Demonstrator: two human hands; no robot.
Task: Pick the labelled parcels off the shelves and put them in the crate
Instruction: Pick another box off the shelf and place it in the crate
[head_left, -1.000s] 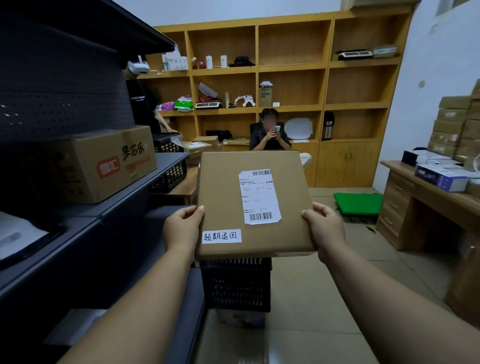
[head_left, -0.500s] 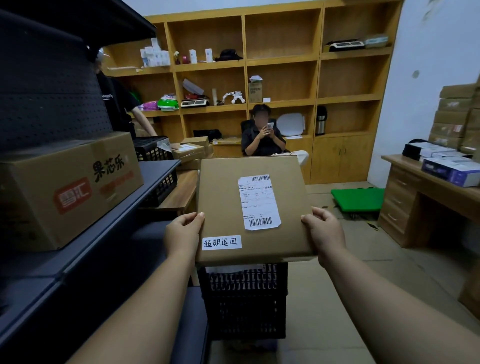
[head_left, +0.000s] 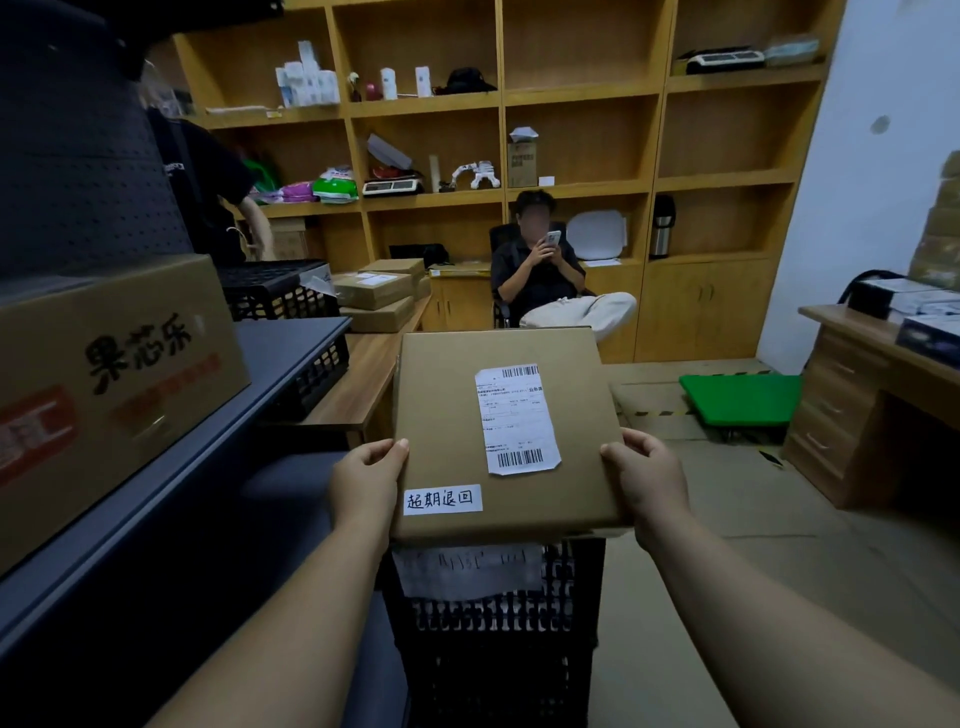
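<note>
Crate (head_left: 498, 639) now nearer below parcel (head_left: 498, 431), gripped at both side edges

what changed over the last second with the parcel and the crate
The flat brown cardboard parcel with white labels sits lower in view, and more of the black plastic lattice crate shows beneath it as the view closes in. The left hand and right hand grip its side edges exactly as before, label up. Nothing was let go.
</note>
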